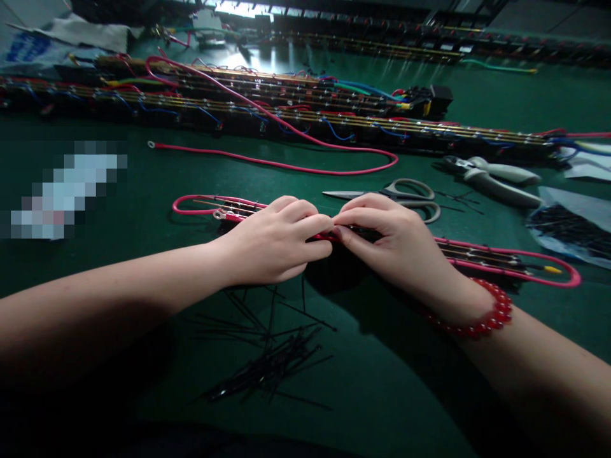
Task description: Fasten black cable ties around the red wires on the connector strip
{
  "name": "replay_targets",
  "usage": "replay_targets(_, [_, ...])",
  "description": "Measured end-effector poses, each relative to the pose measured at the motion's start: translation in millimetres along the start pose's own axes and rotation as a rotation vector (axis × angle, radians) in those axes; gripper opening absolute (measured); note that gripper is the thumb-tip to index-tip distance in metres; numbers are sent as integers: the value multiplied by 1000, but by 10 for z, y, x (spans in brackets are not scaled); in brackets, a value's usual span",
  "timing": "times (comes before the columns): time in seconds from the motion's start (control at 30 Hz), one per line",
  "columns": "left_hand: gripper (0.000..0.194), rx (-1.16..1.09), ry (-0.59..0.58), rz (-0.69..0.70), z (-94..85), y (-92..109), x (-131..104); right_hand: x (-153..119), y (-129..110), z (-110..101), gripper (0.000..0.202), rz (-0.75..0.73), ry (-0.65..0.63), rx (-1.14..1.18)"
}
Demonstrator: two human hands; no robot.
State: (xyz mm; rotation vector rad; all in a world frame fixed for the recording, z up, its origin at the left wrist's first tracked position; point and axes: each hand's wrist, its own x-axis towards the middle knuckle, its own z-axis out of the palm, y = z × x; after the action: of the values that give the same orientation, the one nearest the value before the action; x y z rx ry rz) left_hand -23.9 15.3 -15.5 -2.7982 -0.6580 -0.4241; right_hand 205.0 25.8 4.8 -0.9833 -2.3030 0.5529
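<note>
A long dark wiring assembly (pixel 496 259) lies crosswise before me, with a red cable (pixel 573 275) looped around both its ends and black cable ties along it. The cable's metal ring lug (pixel 219 215) shows at the left. My left hand (pixel 281 242) is closed over the middle of the assembly, fingers curled on the red cable. Facing it, my right hand (pixel 396 245) pinches thumb and fingers together at the same spot. The fingertips of both hands nearly meet. Whatever sits inside the right pinch is hidden.
Loose black cable ties (pixel 272 362) lie scattered nearer me. Beyond the hands are scissors (pixel 405 191), wire cutters (pixel 501 175) and a bag of black ties (pixel 573 226). Another red cable (pixel 286 166) curves across the green table (pixel 114 267). Longer wired assemblies (pixel 267 114) stretch behind.
</note>
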Motion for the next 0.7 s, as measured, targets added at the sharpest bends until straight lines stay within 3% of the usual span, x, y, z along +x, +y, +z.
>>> replay_targets(0.17, [16, -32, 50, -25, 15, -5, 1, 6, 11, -13, 13, -7, -16, 11])
replay_targets(0.43, [19, -137, 35, -97, -9, -11, 2, 16, 4, -40, 10, 28, -32, 35])
replay_targets(0.7, [17, -132, 33, -78, 0, -21, -4, 14, 16, -34, 10, 46, -20, 55])
